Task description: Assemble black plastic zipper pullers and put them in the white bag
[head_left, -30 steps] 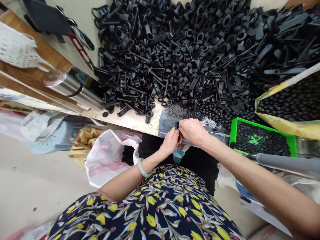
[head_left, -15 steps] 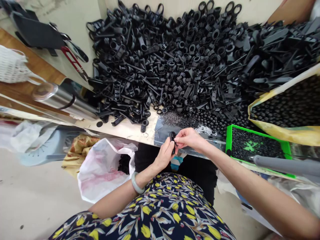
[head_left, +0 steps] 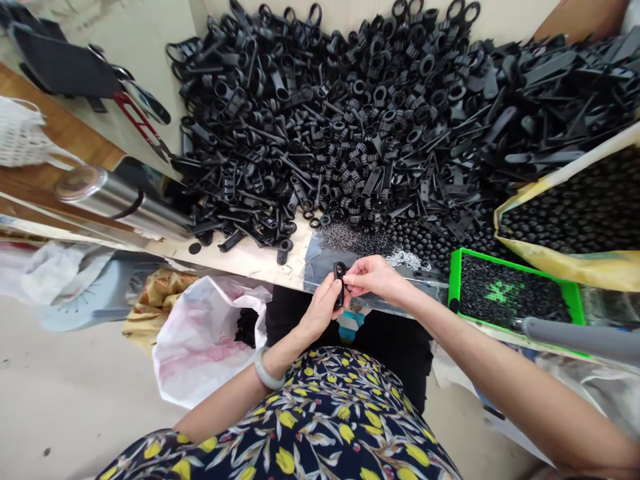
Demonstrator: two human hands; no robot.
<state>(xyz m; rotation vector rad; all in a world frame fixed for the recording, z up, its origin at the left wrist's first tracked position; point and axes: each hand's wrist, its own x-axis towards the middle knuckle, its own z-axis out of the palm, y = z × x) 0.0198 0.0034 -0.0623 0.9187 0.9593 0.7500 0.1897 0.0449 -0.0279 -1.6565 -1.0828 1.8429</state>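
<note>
Between thumb and fingers, my left hand [head_left: 323, 305] grips a small black plastic part [head_left: 339, 270] with a ringed upper end, held upright at the table's front edge. My right hand [head_left: 370, 279] is closed in a pinch against the side of that part; whatever tiny thing its fingertips may hold is hidden. Just beyond the hands lies a dark mat [head_left: 323, 257] bearing small metal pins [head_left: 340, 237] and a cluster of silvery pieces [head_left: 409, 259]. Black balls [head_left: 425, 239] are heaped behind these.
A large heap of black plastic parts [head_left: 350, 113] covers the table's back. To the right are a green tray [head_left: 455, 280], a yellow-edged sack [head_left: 537, 252] and a grey tool [head_left: 575, 331]. A steel flask [head_left: 125, 200] leans at left, above a white bag [head_left: 195, 347].
The black part has turned slightly in my left hand, its ringed end now facing up more. Both hands stay together; the whole view has shifted a little.
</note>
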